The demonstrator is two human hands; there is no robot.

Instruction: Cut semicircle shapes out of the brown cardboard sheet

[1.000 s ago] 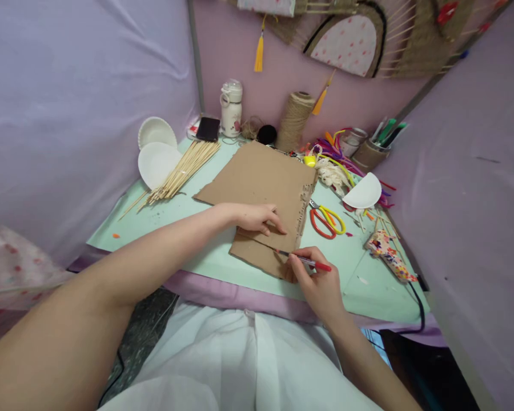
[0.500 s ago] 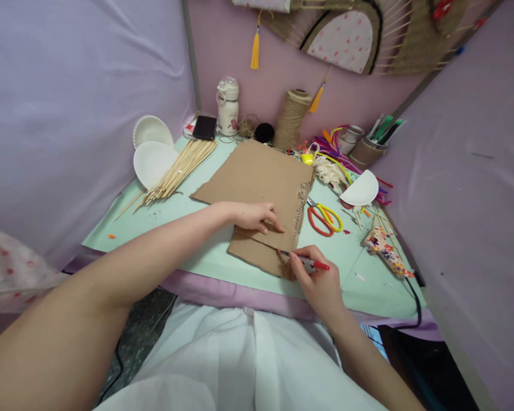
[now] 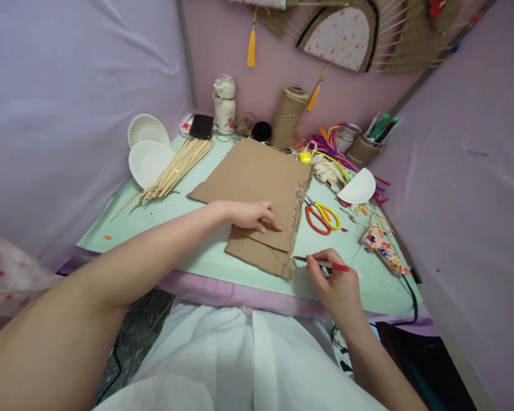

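Observation:
A large brown cardboard sheet (image 3: pixel 257 174) lies on the mint green table (image 3: pixel 184 251), overlapping a smaller cardboard piece (image 3: pixel 259 254) near the front edge. My left hand (image 3: pixel 253 215) rests on the large sheet's near edge, fingers pressed down flat on it. My right hand (image 3: pixel 336 282) pinches a red pen (image 3: pixel 325 264), whose tip sits just off the right corner of the smaller piece.
Red and yellow scissors (image 3: pixel 322 216) lie right of the cardboard. Wooden skewers (image 3: pixel 175 170) and white paper plates (image 3: pixel 148 160) sit at the left. A twine spool (image 3: pixel 288 117), bottle (image 3: pixel 225 105), phone (image 3: pixel 201 126), pipe cleaners (image 3: pixel 334 151), half plate (image 3: pixel 358 188) and pen cup (image 3: pixel 366 147) crowd the back.
My right hand has slid the pen to the right, from on the smaller cardboard piece to just past its right corner. My left hand has stayed put.

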